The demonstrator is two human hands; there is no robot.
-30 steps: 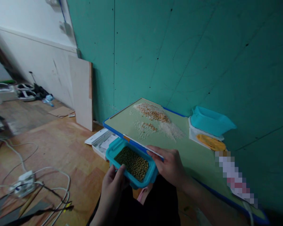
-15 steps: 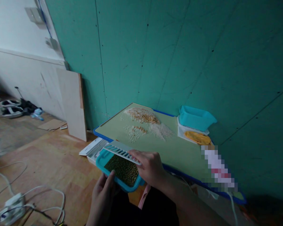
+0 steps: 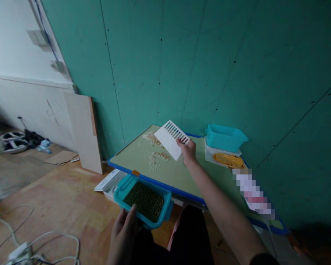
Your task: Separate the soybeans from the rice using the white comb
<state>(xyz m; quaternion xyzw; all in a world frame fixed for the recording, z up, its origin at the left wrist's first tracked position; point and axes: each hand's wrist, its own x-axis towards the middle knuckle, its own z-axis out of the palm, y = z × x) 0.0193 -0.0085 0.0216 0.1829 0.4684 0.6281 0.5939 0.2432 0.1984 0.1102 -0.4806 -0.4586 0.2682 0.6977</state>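
My left hand [image 3: 124,225] grips the near rim of a turquoise plastic container [image 3: 167,206], thumb on top, below the table's front edge. Dark green beans [image 3: 145,200] lie in it, with paler grains toward the right side. Over the table, my right hand [image 3: 188,149] is closed on a white slotted scraper [image 3: 168,141], its slotted edge toward the wall and its flat part toward the left. Behind the scraper, a pile of yellow beans and pale grains [image 3: 152,138] is partly hidden. A smaller scatter of pale grains and yellow beans [image 3: 156,160] lies nearer the front.
The green table [image 3: 182,184] with a blue edge stands against a green wall. At its right are another turquoise container [image 3: 226,138] on a white box, a yellow cloth-like item [image 3: 228,160] and a blurred-out package [image 3: 253,193]. White cables [image 3: 63,232] lie on the floor.
My right hand has carried the scraper from above the turquoise container up and forward over the table, turning it on the way. My left hand still holds the container.
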